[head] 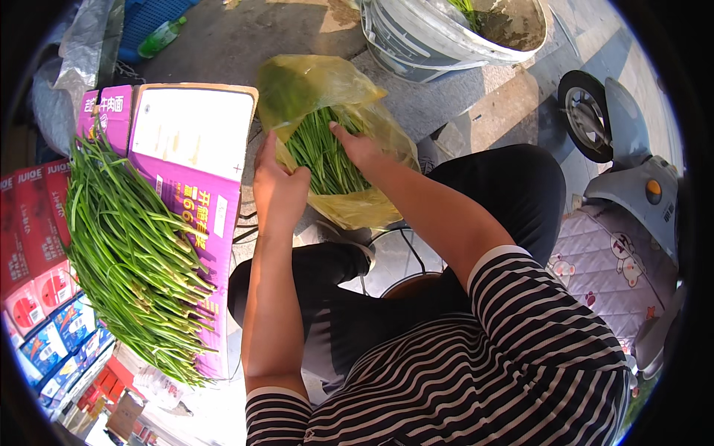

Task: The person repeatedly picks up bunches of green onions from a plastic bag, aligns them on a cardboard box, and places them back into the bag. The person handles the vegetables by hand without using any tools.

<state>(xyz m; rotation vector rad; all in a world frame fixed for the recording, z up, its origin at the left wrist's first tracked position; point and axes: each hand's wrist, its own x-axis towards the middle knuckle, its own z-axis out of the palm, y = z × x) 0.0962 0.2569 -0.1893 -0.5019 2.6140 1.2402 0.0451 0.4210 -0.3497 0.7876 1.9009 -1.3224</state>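
A translucent yellow plastic bag [357,209] lies open before my knees with green garlic scapes [321,148] inside. My left hand [280,178] grips the bag's left rim, thumb towards the opening. Reaching into the mouth, my right hand [357,146] rests on the stalks with its fingers apart; its underside is hidden, so a grip on them cannot be made out. To the left, a large heap of loose garlic scapes [131,245] lies on a purple cardboard box [223,334], cut ends towards me.
A dirty white bucket [413,50] with some green stalks stands at the back right. A scooter [630,184] is parked on the right. Stacked printed cartons [36,228] line the left edge. A green plastic bottle [162,38] lies beside a blue basket [146,19] at the back left.
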